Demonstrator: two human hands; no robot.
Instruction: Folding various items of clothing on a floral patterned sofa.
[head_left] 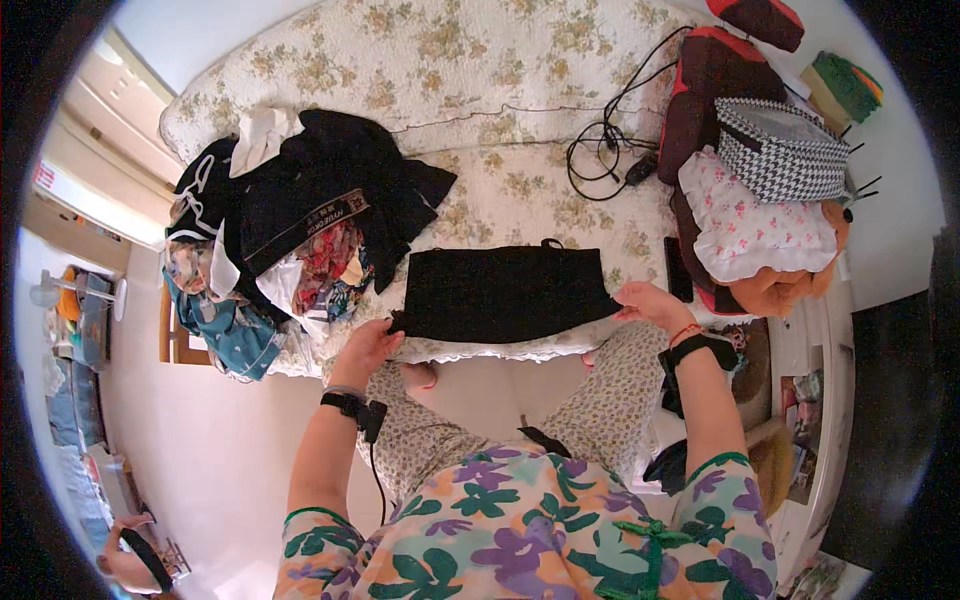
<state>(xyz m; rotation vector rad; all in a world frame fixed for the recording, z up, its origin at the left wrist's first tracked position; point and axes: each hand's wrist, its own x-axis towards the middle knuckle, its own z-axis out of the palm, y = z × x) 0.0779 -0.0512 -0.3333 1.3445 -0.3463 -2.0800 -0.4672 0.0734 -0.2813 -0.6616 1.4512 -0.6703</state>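
A black folded garment [505,292] lies spread in a flat rectangle along the front edge of a flower-patterned bedcover [520,215]. A thin black loop sticks out from its far edge. My left hand [372,345] pinches the near left corner of the cloth between thumb and fingers. At the near right corner, the fingers of my right hand [648,304] close on the cloth's edge. What type of garment it is cannot be made out. Each wrist wears a black band, and a cable hangs from the left one.
To the left lies a heap of mixed clothes [325,165]. A black cable [603,150] coils at the far right. A dark flat phone-like object [678,268] lies right of the cloth, beside a frilled pink-flowered cushion [760,225] and a houndstooth bag [780,150].
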